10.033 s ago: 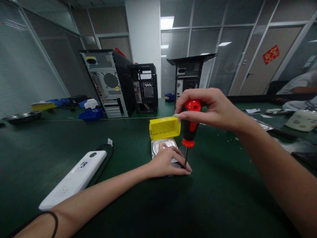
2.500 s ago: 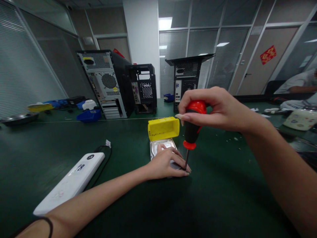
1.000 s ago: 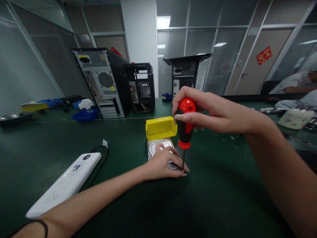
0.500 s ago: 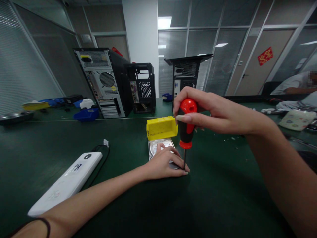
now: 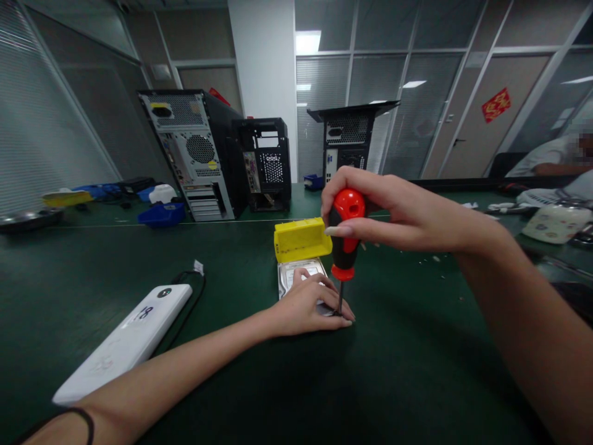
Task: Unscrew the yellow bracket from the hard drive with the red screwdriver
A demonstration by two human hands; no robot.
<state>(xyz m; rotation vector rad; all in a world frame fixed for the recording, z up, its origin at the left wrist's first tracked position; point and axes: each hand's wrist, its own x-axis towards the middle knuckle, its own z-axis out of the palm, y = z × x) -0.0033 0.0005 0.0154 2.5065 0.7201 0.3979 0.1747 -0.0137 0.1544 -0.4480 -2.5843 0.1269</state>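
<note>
My right hand is wrapped round the red and black handle of a screwdriver, held nearly upright. Its shaft runs down to the near right part of a silver hard drive, between the fingers of my left hand. That left hand lies over the drive with its fingers spread, pressing on it, and covers much of it. The exact spot under the screwdriver's tip is hard to make out. Just behind the drive stands a yellow bin, its open side towards me.
A white power bank with a black cable lies at the left. Computer cases stand at the back, beside a blue tray. Small bits and a patterned pouch are on the right. A person sits at the far right.
My right hand and the screwdriver have shifted slightly left, and the handle sits a little lower. My left hand and the drive have stayed in place.
</note>
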